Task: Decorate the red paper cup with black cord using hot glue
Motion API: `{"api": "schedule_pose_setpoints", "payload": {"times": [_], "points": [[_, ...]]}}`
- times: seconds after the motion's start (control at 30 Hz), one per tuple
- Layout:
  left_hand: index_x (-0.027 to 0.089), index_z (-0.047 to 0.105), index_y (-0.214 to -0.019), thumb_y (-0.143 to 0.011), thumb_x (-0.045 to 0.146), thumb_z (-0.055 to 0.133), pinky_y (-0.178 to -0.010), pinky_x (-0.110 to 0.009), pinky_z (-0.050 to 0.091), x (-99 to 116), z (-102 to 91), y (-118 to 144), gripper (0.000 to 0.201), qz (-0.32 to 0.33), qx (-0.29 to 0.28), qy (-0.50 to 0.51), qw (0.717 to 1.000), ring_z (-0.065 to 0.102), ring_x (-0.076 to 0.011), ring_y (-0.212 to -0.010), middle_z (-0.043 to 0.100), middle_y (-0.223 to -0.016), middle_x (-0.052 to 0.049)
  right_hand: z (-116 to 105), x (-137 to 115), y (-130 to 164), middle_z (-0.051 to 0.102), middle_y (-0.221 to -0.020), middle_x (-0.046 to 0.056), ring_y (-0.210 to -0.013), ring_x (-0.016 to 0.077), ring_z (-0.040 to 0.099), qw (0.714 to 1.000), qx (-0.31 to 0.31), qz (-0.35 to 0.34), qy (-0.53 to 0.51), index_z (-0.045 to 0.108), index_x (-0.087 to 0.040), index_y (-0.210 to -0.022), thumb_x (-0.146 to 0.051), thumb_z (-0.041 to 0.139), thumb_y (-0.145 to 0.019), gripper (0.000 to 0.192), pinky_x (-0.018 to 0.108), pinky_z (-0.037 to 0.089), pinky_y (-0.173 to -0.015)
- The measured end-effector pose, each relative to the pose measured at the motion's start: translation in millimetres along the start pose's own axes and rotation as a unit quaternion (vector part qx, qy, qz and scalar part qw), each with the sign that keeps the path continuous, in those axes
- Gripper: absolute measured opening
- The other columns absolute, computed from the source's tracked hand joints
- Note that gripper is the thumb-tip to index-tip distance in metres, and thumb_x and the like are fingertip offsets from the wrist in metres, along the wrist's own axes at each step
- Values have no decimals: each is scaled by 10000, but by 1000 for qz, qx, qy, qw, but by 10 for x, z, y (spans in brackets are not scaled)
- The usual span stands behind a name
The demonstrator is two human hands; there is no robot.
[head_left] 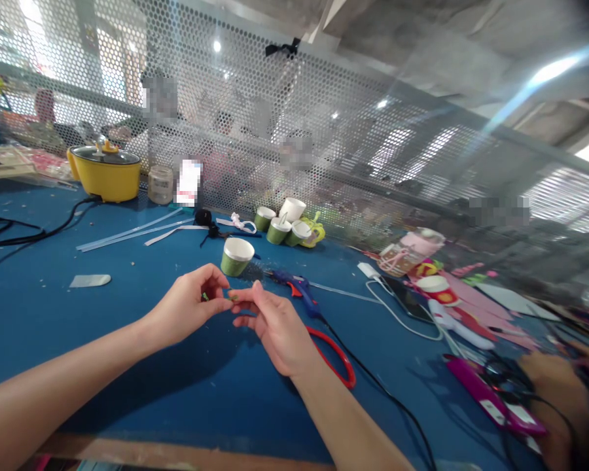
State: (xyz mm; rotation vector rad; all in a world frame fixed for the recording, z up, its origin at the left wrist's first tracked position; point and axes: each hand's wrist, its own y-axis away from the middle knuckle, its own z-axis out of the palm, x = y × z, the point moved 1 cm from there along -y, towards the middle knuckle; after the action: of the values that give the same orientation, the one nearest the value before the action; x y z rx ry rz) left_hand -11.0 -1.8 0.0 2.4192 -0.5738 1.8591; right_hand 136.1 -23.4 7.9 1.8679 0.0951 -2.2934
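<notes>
tiny green piece (233,298) pinched between both hands: too small to identify | red loop (341,363): partly hidden behind right hand (275,327) | co-worker's hand (559,386): blurred, cut by right edge

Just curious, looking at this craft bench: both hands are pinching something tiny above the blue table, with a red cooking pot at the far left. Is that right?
Not quite. The head view shows the cooking pot is yellow, not red. The left hand and right hand do pinch something tiny above the blue table.
</notes>
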Motion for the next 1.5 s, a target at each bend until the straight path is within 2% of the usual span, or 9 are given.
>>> {"api": "schedule_pose_setpoints", "payload": {"times": [0.13, 0.2, 0.3, 0.47, 0.67, 0.77, 1.07, 1.33, 1.5], "points": [[155, 519, -647, -715, 306, 554, -439, -192, 302, -22, 14, -12, 169, -13, -52, -23, 998, 385, -73, -467, 499, -541, 44, -6, -11, 4, 633, -751, 74, -713, 149, 525, 1000, 1, -9, 15, 713, -153, -757, -483, 565, -728, 363, 271, 409, -594], [151, 523, -622, -722, 306, 546, -459, -192, 296, -16, 15, -16, 186, -9, -54, -15, 998, 382, -73, -483, 497, -536, 45, -6, -20, 8, 629, -741, 69, -698, 139, 514, 1000, 3, -12, 18, 715, -154, -760, -480, 560, -733, 363, 259, 395, -578], [148, 520, -627, -715, 290, 551, -454, -187, 271, 25, 3, -14, 169, -15, -63, 22, 998, 358, -66, -481, 481, -536, 52, -11, -33, 13, 614, -713, 55, -674, 126, 499, 1000, 9, -12, 17, 717, -157, -767, -480, 554, -738, 363, 248, 374, -558], [150, 535, -667, -764, 311, 475, -395, -187, 195, 123, -23, 8, 197, -33, -101, 53, 993, 254, -57, -420, 359, -466, 76, -32, -41, 14, 596, -690, 46, -666, 128, 494, 1000, 21, -21, 11, 716, -160, -756, -480, 567, -728, 354, 255, 367, -567], [147, 567, -682, -740, 277, 517, -465, -194, 307, 109, -39, 13, 151, 17, -43, 17, 999, 397, -81, -510, 528, -589, 23, -27, -35, 19, 578, -703, 47, -665, 126, 491, 1000, 15, -20, -5, 714, -160, -784, -527, 524, -740, 416, 256, 364, -566], [147, 570, -683, -736, 271, 525, -518, -207, 352, 78, -41, 11, 143, 29, -21, -8, 999, 445, -98, -560, 569, -634, 8, -16, -29, 20, 579, -704, 47, -666, 125, 493, 1000, 17, -16, -11, 711, -157, -795, -522, 522, -745, 414, 258, 364, -566], [158, 534, -656, -723, 233, 528, -524, -217, 385, 40, -16, 22, 100, 33, 18, -43, 998, 457, -98, -559, 551, -631, 17, 6, -13, 19, 575, -705, 49, -667, 123, 496, 1000, 23, -8, -19, 710, -146, -794, -502, 551, -733, 395, 252, 370, -562], [164, 545, -649, -733, 204, 515, -521, -215, 408, 38, -22, 29, 98, 65, 59, -90, 992, 505, -112, -593, 571, -659, 1, 29, -17, 31, 575, -708, 47, -659, 125, 495, 999, 33, -11, -32, 709, -156, -813, -487, 563, -730, 371, 248, 370, -557], [168, 538, -647, -736, 169, 510, -518, -207, 408, 49, -30, 30, 94, 90, 89, -113, 985, 505, -109, -604, 545, -671, 3, 39, -24, 50, 569, -714, 38, -642, 121, 488, 997, 8, 19, -69, 689, -157, -869, -453, 569, -742, 343, 246, 366, -539]]}}
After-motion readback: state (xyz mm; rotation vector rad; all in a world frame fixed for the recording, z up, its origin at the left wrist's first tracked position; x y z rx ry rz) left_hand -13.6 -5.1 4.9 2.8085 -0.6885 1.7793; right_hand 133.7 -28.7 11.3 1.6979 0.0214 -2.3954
